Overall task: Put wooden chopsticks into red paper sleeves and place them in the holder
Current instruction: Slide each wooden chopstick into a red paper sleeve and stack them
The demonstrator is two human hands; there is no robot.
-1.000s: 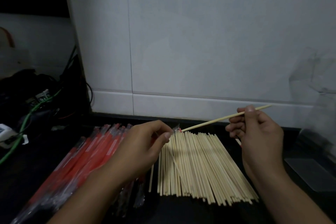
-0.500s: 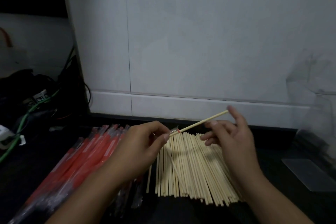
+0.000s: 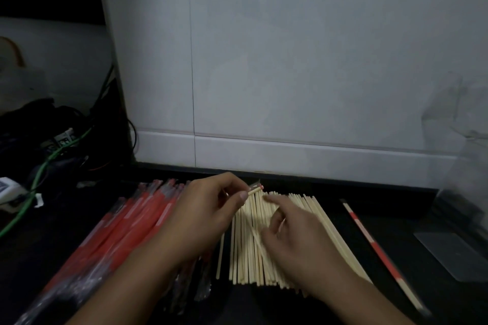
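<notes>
My left hand pinches the open end of a red paper sleeve, from which a short chopstick tip pokes out; the rest of the sleeve is hidden under the hand. My right hand lies over the pile of bare wooden chopsticks, its index finger stretched onto the sticks' far ends. I see no stick gripped in it. A heap of red sleeves in clear wrap lies to the left. One sleeved chopstick lies alone on the black counter to the right. No holder is plainly visible.
A white tiled wall rises close behind the counter. Tangled cables and a green wire fill the far left. A flat clear plastic piece and a crumpled clear bag sit at the right edge.
The chopstick my right hand held has slid almost fully into the sleeve. My right hand let go of it and dropped onto the pile of bare chopsticks. My left hand kept its place.
</notes>
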